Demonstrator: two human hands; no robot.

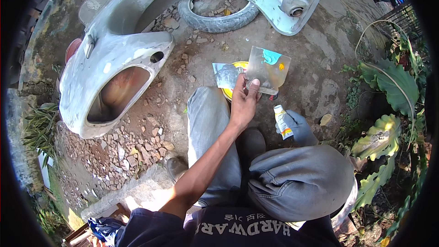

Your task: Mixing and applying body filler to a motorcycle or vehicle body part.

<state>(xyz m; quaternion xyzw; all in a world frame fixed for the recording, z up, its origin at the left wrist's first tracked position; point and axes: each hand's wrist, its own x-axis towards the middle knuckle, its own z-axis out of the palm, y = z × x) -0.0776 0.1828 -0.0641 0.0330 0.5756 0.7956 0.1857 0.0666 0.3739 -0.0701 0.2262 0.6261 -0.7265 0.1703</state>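
Your left hand (243, 101) reached out over your knee with its fingers closed on the lower edge of a flat, squarish metal plate (268, 69), thumb (254, 84) pressed on its face and the other fingers curled behind it. The plate stood tilted up in front of you, carrying a blob of turquoise paste (270, 56) near its top and a small orange dab (281, 67) beside that. Your right hand (299, 127), in a grey-blue glove, was wrapped tight around a small white tube (283, 121) with a yellow and red band printed near its lower end; the tube's top poked up out of your fist. That hand rested just beside your right knee, a little below the plate. Behind the plate sat a yellow round tin (234, 77), partly hidden, and a crumpled silvery sheet (225, 74) lay against its left side. A sanded pale scooter body (114, 59) lay on the ground to your left, with a tyre (217, 18) beyond it.
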